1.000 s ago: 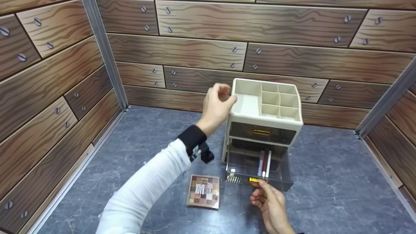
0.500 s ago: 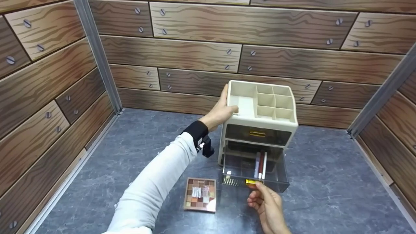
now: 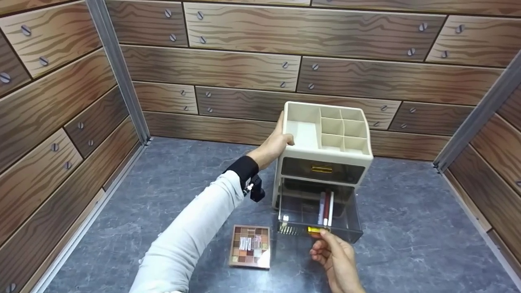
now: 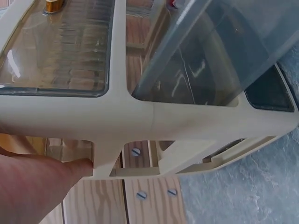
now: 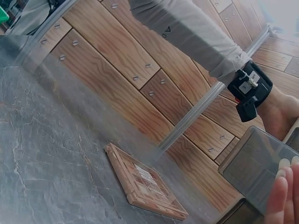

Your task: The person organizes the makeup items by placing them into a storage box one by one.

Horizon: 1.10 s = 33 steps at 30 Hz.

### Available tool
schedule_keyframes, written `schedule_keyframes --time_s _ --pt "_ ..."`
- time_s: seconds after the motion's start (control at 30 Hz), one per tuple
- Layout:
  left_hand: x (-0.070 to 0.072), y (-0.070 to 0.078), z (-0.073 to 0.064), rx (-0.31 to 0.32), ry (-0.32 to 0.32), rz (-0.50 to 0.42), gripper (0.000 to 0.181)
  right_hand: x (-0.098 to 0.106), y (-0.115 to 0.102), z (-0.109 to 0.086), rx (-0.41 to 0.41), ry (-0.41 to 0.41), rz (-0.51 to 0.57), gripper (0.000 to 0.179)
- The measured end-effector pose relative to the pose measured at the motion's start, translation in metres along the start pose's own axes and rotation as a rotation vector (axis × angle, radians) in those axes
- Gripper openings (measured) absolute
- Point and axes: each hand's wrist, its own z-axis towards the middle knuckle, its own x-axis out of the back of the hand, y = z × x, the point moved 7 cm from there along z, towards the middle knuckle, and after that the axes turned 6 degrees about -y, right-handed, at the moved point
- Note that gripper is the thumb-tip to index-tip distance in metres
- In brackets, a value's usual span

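A cream makeup organizer [image 3: 272, 171] with drawers stands on the grey floor in the head view. My left hand [image 3: 270, 147] grips its upper left side, the thumb bent at the rim; in the left wrist view the hand [image 4: 42, 186] lies against a side opening of the frame. The clear middle drawer [image 3: 350, 219] is pulled out, with several slim cosmetic tubes [image 3: 325, 209] inside. My right hand [image 3: 340, 260] pinches the drawer's gold handle [image 3: 314, 230] between thumb and fingers. The fingers [image 5: 278, 198] show at the right wrist view's edge, beside the drawer.
An eyeshadow palette [image 3: 250, 247] lies flat on the floor, left of the open drawer. Above that drawer sits a closed dark one [image 3: 301, 168], below the organizer's compartment top [image 3: 303, 134]. Wood-patterned walls [image 3: 244, 65] enclose the back and both sides.
My left hand has come from beside the organizer to hold its upper left side. The right hand stays on the gold handle, and the drawer remains pulled out. The view has shifted slightly.
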Motion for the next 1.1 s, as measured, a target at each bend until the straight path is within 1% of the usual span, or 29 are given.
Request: schedule_keyframes --time_s 0.17,0.27,0.37,0.5,0.6,0.73,0.97,1.1 --pt "0.001 0.002 -0.001 0.001 0.008 0.026 0.107 -0.001 -0.001 0.002 0.019 0.016 0.005 0.033" --pt "0.002 0.005 -0.001 0.0 0.014 0.03 0.107 -0.003 -0.005 0.005 0.048 -0.004 0.024 0.032" --pt "0.001 0.005 -0.001 0.003 0.018 0.024 0.107 -0.005 -0.007 0.009 0.074 -0.03 0.046 0.032" --pt "-0.001 0.002 -0.001 -0.009 0.004 -0.003 0.107 -0.006 -0.008 0.013 0.098 -0.034 0.057 0.032" --pt "-0.002 0.0 0.0 -0.009 0.001 -0.017 0.108 -0.007 -0.01 0.017 0.108 -0.04 0.063 0.031" --pt "-0.001 0.0 0.0 -0.004 0.012 -0.013 0.108 -0.008 -0.013 0.025 0.109 -0.052 0.08 0.03" --pt "-0.001 -0.002 0.0 -0.01 0.008 -0.013 0.107 -0.008 -0.015 0.037 0.105 -0.022 0.097 0.029" --pt "-0.002 -0.001 0.001 -0.018 0.017 -0.026 0.108 -0.009 -0.017 0.047 0.103 0.013 0.11 0.027"
